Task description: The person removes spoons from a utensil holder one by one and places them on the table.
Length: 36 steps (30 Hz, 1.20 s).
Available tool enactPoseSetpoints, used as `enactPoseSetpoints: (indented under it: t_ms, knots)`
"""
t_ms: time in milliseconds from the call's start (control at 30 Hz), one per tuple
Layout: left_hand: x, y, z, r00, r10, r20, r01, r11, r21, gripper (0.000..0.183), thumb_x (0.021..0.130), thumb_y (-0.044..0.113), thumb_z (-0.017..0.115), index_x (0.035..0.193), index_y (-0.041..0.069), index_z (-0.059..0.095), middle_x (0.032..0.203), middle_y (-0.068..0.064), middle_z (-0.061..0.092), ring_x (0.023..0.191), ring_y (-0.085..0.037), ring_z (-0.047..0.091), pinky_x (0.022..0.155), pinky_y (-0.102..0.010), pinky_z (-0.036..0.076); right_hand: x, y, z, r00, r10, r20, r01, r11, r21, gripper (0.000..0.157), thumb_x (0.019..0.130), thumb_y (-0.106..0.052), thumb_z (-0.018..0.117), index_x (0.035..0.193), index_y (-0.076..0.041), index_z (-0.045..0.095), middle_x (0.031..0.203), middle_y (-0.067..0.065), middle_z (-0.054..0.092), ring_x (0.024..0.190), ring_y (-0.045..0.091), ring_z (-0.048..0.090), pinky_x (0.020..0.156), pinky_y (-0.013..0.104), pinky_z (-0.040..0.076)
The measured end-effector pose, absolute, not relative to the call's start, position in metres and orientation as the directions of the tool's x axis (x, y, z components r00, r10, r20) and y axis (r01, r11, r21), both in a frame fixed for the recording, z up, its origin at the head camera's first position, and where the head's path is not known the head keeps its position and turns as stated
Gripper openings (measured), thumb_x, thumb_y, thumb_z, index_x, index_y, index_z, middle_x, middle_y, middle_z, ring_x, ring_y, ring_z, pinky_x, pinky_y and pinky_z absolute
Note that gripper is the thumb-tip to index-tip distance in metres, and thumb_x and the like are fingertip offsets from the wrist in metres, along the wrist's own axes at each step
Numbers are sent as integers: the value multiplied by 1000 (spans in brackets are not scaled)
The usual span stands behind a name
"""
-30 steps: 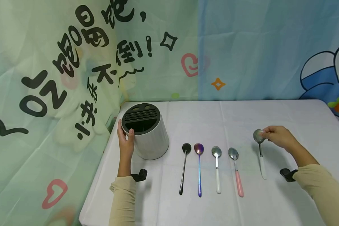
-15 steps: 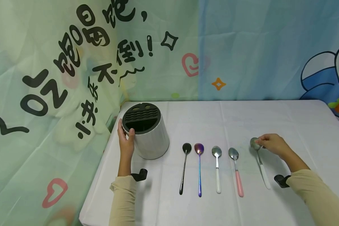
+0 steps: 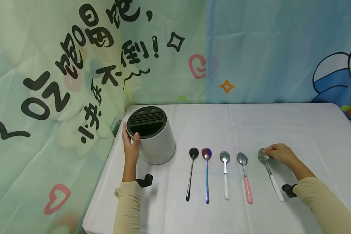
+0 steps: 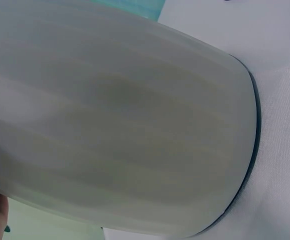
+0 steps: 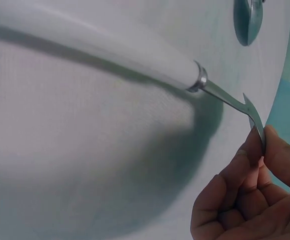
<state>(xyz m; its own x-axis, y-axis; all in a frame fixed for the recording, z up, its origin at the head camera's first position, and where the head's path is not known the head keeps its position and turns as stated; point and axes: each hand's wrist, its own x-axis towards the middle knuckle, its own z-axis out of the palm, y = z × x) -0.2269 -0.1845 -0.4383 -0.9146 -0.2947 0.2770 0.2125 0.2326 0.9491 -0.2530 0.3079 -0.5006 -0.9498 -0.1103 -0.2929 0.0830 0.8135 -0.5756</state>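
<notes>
My left hand (image 3: pixel 131 150) grips the left side of a white cylindrical utensil holder (image 3: pixel 159 149), its thumb at the front near the dark slotted lid. In the left wrist view the holder's wall (image 4: pixel 125 115) fills most of the frame. At the right, my right hand (image 3: pixel 282 154) pinches the bowl of a white-handled spoon (image 3: pixel 273 179) between thumb and fingertips. The right wrist view shows the pinch on the bowl's edge, with the handle (image 5: pixel 135 52) above its own shadow. Whether the handle's end touches the cloth is unclear.
Left of the held spoon lie a pink-handled spoon (image 3: pixel 247 185), another white-handled spoon (image 3: pixel 225 178), a purple-blue spoon (image 3: pixel 206 175) and a black spoon (image 3: pixel 190 177) in a row. A white cloth covers the table (image 3: pixel 193 217). Printed curtains (image 3: pixel 251 48) hang behind and left.
My right hand has lowered the white-handled spoon toward the near side and slightly left, and its handle has swung to the right. The left hand and the holder stay in place.
</notes>
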Motion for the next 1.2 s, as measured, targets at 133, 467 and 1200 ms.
enactPoseSetpoints:
  t_ms: [133, 467, 1200]
  knots:
    - [-226, -185, -440, -913, -289, 287, 224, 233, 946, 96, 83, 64, 46, 144, -2, 13, 149, -24, 11, 139, -37, 10, 111, -51, 13, -252, 307, -503, -948, -97, -303, 100, 814, -573, 36, 91, -24, 54, 85, 11, 59, 72, 11, 59, 66, 14, 48, 57, 27, 37]
    - [-226, -184, -441, -918, -296, 265, 200, 231, 952, 93, 84, 62, 47, 145, 1, 12, 150, -22, 10, 139, -36, 10, 111, -51, 15, -250, 308, -507, -940, -80, -331, 136, 803, -580, 37, 91, -26, 53, 85, 10, 58, 72, 9, 57, 67, 16, 47, 58, 27, 36]
    - [-227, -184, -439, -914, -290, 285, 223, 227, 948, 96, 82, 64, 47, 145, 0, 12, 150, -22, 10, 139, -36, 10, 111, -51, 14, -249, 307, -512, -938, -39, -345, 183, 790, -585, 36, 91, -23, 52, 86, 12, 58, 67, 3, 54, 64, 14, 45, 57, 27, 36]
